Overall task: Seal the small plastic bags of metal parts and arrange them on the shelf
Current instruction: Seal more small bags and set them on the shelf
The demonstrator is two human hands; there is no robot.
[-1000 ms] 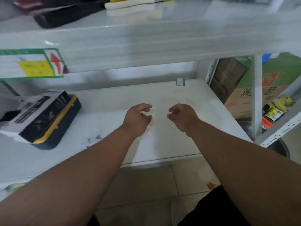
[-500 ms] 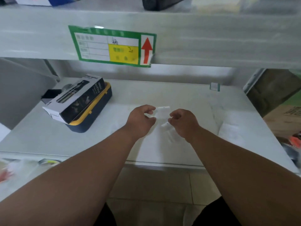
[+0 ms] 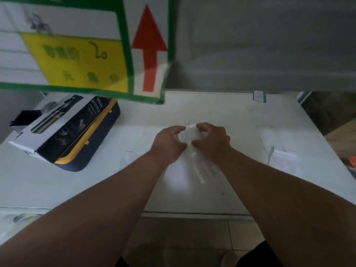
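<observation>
Both hands meet over the middle of the white shelf (image 3: 221, 116). The left hand (image 3: 169, 143) and the right hand (image 3: 212, 139) each pinch the top edge of a small clear plastic bag (image 3: 187, 134) between curled fingers and thumb; its lower part lies on the shelf between the forearms, with pale parts faintly visible inside. Another small bag (image 3: 283, 158) lies at the right. At the far left a spray bottle box (image 3: 63, 128) rests on a blue and yellow case (image 3: 92, 151). A green-edged label (image 3: 86, 54) with a red arrow hangs above.
</observation>
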